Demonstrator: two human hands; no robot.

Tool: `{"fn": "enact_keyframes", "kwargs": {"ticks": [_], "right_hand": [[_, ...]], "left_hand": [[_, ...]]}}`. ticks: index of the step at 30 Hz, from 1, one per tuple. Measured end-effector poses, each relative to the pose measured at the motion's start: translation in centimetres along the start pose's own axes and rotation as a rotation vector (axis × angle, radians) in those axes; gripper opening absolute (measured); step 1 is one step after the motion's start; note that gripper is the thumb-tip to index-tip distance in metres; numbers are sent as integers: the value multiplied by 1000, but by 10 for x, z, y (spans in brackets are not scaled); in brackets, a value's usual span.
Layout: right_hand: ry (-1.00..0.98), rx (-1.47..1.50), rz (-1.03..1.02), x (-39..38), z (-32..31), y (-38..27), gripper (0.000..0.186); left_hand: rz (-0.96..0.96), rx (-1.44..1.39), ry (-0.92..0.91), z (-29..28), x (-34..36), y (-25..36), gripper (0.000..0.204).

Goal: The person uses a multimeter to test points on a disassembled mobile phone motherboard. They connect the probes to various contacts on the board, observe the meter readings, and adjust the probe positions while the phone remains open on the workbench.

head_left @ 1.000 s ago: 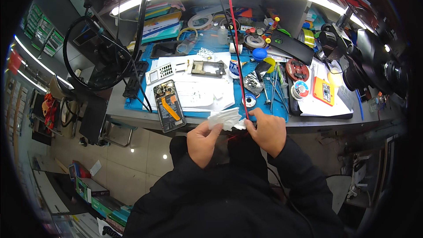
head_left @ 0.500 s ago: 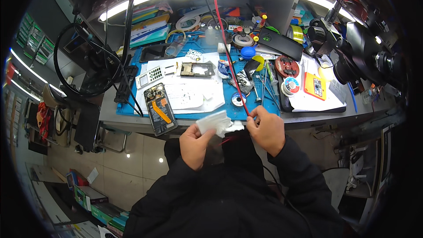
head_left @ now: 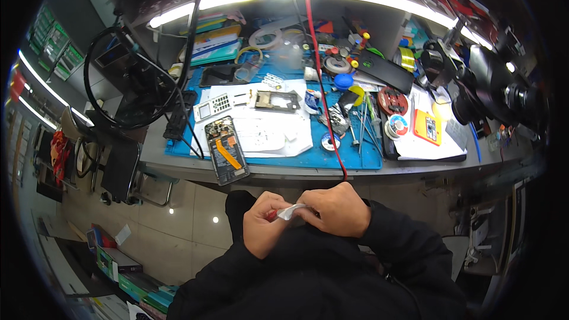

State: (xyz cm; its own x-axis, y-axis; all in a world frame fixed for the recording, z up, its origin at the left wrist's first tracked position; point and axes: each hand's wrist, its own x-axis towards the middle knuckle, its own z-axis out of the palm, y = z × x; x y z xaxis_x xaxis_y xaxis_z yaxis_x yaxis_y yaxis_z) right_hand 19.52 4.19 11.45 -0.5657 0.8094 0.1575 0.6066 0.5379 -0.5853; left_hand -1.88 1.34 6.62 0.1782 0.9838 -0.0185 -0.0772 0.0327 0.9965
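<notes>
Both hands meet close in front of my body, below the bench's front edge. My left hand is closed round a crumpled white tissue. A small red piece pokes out beside the tissue at the left fingers; its kind is too small to tell. My right hand pinches the other side of the tissue, its fingertips partly hidden. A red cable hangs from the box above the shelf and runs down over the bench edge behind my right hand. An opened phone lies on the mat's near left.
On the blue mat lie white papers, a phone frame, a white keypad phone part, tweezers and solder spools. A microscope stands at right. A black looped cable hangs at left.
Both hands have come down toward my body and together. The tissue, spread out in my left hand before, is now bunched between both hands. The red cable no longer runs into my right fingers' visible grip.
</notes>
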Motion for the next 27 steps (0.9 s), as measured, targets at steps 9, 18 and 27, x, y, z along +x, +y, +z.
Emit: {"fn": "enact_keyframes", "kwargs": {"ticks": [9,18,27], "right_hand": [[-361,880,152,55,-51,-19,28],[238,1230,521,176,-46,30,22],[158,1249,510,133,-26,18,53]], "left_hand": [[-389,-489,-128,-32,-9,-33,56],[-498,-597,-309,-33,-1,-44,54],[-256,-695,-174,-28,11,-39,49]]}}
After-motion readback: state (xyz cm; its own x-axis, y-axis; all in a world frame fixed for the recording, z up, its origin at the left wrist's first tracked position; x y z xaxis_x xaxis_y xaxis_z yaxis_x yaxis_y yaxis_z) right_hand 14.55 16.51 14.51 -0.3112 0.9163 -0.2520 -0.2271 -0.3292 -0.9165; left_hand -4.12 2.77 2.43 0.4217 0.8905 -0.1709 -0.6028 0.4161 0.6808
